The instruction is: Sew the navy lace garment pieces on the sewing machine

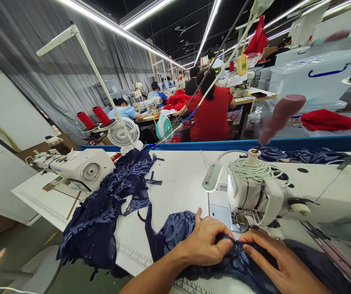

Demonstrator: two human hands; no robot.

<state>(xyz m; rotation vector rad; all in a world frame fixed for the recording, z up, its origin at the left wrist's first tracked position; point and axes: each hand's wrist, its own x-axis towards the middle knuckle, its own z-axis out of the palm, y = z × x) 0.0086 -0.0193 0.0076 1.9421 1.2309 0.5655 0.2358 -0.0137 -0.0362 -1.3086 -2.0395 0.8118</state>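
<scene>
A navy lace bra lies across the front of the white sewing table, its cup at the left and dark mesh trailing right. My left hand pinches its edge between thumb and fingers. Close beside it, my right hand grips the same edge, thumb and forefinger together. Both hands are just in front of the needle area of a white sewing machine. The metal needle plate shows behind my left hand. Part of the fabric is hidden under my hands.
A heap of navy lace pieces hangs over the table's left edge. Behind it stands a second sewing machine. A small lamp and a pink-handled tool rise near my machine. Scissors lie at right. Co-workers sit ahead.
</scene>
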